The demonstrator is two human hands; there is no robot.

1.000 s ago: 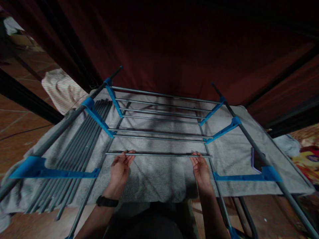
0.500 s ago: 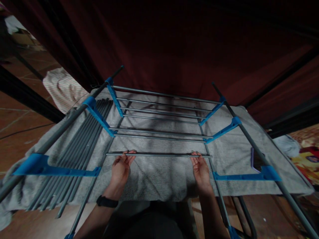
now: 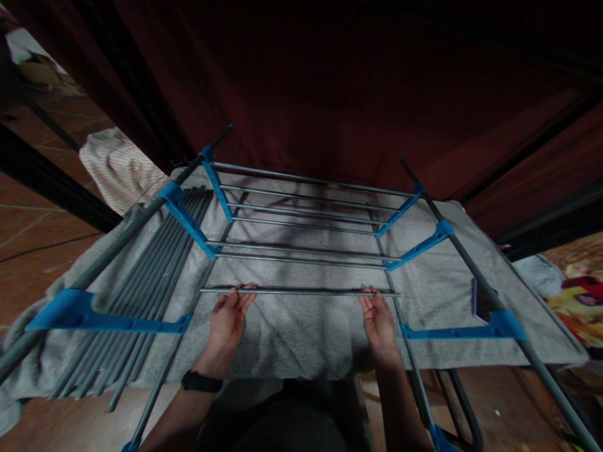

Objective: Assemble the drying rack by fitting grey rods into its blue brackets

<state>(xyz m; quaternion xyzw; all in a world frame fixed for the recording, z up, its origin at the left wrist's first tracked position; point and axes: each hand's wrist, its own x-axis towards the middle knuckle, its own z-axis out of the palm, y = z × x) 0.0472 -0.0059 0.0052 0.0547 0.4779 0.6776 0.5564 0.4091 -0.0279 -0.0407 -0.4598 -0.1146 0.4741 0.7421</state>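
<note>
A thin grey metal tube [image 3: 301,292] lies crosswise between my hands. Near its left end my left hand [image 3: 230,312] grips it, thumb and fingers closed round it. My right hand [image 3: 378,317] pinches the same tube near its right end, palm turned up. Around and beyond them stands a rack frame of grey poles [image 3: 475,267] with blue plastic brackets [image 3: 417,247]. Several crossbars [image 3: 301,251] span the far brackets. The nearer left bracket [image 3: 113,321] and nearer right bracket [image 3: 461,331] carry no crossbar between them.
Loose grey tubes [image 3: 141,295] lie side by side on the grey cloth [image 3: 301,345] at left. A phone [image 3: 481,301] rests on the cloth behind the right pole. A dark red curtain [image 3: 320,88] hangs behind; a striped cloth [image 3: 120,169] sits at far left.
Both hands keep their hold on the tube with almost no movement. The view has shifted very slightly.
</note>
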